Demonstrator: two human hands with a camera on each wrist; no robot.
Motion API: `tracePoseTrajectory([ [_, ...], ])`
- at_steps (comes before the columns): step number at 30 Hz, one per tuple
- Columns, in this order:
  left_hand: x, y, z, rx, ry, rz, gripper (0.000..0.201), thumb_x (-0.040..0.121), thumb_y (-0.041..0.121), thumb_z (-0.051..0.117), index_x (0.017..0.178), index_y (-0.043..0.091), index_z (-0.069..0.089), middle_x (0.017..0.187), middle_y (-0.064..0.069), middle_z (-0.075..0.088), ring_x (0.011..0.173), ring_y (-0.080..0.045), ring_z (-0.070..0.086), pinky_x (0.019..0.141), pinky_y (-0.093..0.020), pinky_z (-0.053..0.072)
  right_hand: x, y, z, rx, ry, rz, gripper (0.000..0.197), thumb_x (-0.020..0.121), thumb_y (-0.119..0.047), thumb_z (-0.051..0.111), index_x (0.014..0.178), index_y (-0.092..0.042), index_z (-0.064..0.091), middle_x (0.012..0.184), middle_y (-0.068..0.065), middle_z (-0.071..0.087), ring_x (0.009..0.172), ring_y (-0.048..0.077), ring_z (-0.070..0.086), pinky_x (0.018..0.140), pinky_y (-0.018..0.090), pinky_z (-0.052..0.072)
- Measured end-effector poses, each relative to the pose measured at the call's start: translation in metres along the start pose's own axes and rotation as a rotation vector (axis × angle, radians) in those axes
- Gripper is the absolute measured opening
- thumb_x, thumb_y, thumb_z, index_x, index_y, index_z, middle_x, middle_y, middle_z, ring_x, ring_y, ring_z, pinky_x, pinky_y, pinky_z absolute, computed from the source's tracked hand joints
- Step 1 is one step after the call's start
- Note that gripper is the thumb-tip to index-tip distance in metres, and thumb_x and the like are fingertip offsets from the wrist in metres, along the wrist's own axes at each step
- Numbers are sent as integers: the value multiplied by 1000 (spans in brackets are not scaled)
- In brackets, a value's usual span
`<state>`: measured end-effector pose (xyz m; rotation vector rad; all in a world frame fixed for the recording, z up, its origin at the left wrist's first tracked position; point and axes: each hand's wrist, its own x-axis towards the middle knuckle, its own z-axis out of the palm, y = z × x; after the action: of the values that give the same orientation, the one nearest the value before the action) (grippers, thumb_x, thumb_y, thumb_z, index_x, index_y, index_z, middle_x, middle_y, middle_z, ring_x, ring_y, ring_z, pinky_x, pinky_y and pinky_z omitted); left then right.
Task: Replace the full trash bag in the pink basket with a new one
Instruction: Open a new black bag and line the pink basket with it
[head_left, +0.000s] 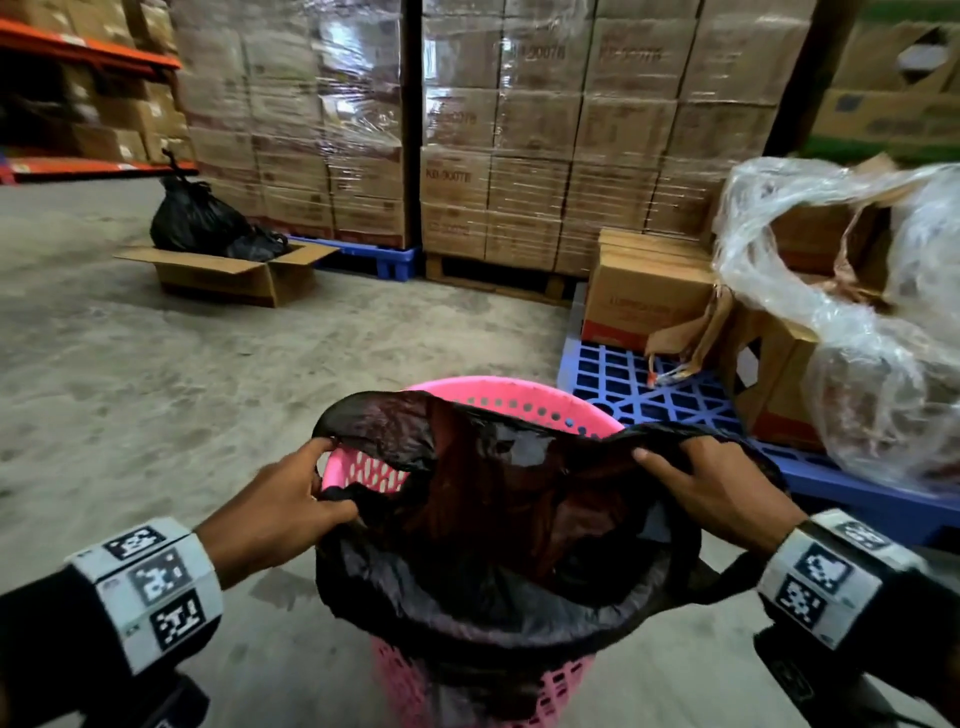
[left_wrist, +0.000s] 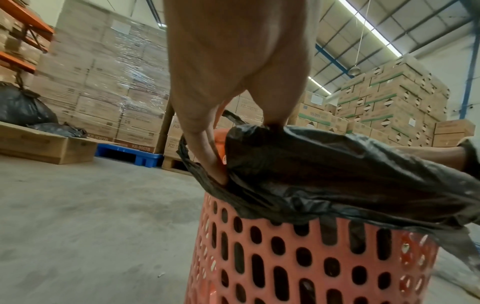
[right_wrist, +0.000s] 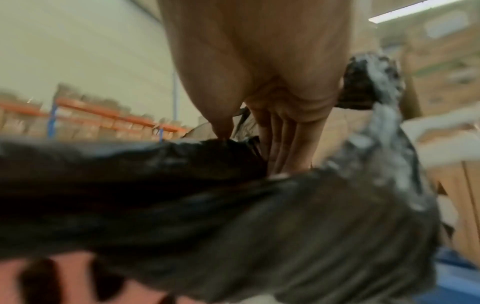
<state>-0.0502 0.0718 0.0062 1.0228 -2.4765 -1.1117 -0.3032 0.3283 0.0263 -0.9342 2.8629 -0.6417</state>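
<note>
Right wrist view blurred; both hands' fingers grip black bag (head_left: 498, 519) rim, hiding pink basket (head_left: 363, 467) interior.

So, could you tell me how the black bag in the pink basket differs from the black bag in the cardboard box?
The bag in the basket gapes open, both hands holding its rim; the bag in the box is knotted shut and untouched. The first drapes slack over the pink basket; the second bulges full. Both are black plastic.

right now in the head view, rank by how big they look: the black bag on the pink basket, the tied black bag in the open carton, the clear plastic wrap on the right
1. black bag on the pink basket
2. clear plastic wrap
3. tied black bag in the open carton

The first two look close in size, and both sit nearer the camera, so true size is unsure.
</note>
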Motion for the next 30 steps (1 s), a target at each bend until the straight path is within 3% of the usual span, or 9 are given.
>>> tracePoseTrajectory([
  [3,6,-6,0,64,-3,83,44,77,20,64,117,27,47,73,-7,67,65,-23,62,62,-40,48,19,0,-5,-4,33,52,54,89,-43,54,50,-11,36,48,6,40,44,21,42,44,28,26],
  [8,11,-25,-9,81,-13,242,22,89,25,53,110,32,55,78,0,70,68,-7,64,60,-23,44,52,6,-13,236,-166,214,37,81,-34,69,67,-3,54,64,24,63,62,40,69,56,44,58],
  [11,17,-30,-20,93,-24,292,16,91,23,49,93,38,55,52,-5,54,46,-10,46,51,-27,31,62,4,-17,243,-293,298,44,84,-38,63,60,-1,60,46,12,65,42,24,64,46,28,53],
  [15,24,-17,-30,235,250,415,6,82,28,63,80,30,58,45,-6,57,41,-13,53,48,-35,42,67,2,-38,298,-430,419,39,82,-33,67,59,-2,59,43,10,65,33,16,58,41,21,47],
  [18,32,5,-30,223,333,507,27,76,37,69,96,35,51,47,-1,53,52,-15,55,49,-37,42,70,0,-47,360,-435,354,29,77,-24,74,62,-2,62,56,13,69,41,17,62,43,23,52],
  [20,44,14,-26,266,205,459,40,73,46,69,107,43,47,46,2,50,47,-11,52,50,-34,41,70,-6,-46,440,-434,261,18,79,-16,72,71,-1,65,60,12,71,45,17,65,44,22,54],
  [22,59,16,-19,422,110,416,25,74,47,66,97,39,58,49,8,49,55,-6,56,54,-30,40,69,-16,-41,510,-428,181,8,80,-8,69,85,-1,67,68,12,74,56,18,69,52,24,59],
  [25,80,14,-14,473,140,376,8,81,32,60,73,30,59,55,11,52,72,-23,62,57,-29,37,73,-26,-30,187,-365,-37,26,77,-12,74,103,-12,71,93,4,74,83,15,69,74,25,57],
  [30,106,6,-19,375,285,389,7,86,22,51,79,21,50,78,-9,67,78,-33,61,65,-38,47,73,-49,-13,-224,-376,-297,46,85,-25,66,129,-20,54,128,-1,61,114,16,58,91,24,46],
])
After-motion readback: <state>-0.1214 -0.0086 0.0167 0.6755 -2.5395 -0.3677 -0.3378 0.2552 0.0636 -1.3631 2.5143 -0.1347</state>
